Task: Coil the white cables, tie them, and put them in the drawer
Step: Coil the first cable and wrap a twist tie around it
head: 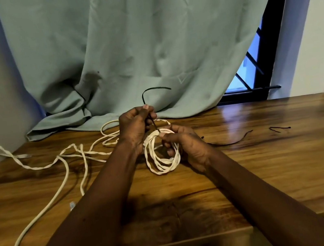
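One coil [161, 167] is wound, held just over the tabletop [270, 158]. My left hand [134, 127] grips the black tie [154, 124], and my right hand [186, 144] pinches it at the coil. Tie not cinched; loose white cables [60, 157] remain, drawer unseen.

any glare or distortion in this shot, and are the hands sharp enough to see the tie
Head view: dim warm light, window glare on the table far right; wide-angle bending bows the table edges; forearms throw soft shadows on the wood; left hand, right hand, black tie and coiled cable are slightly soft but readable.
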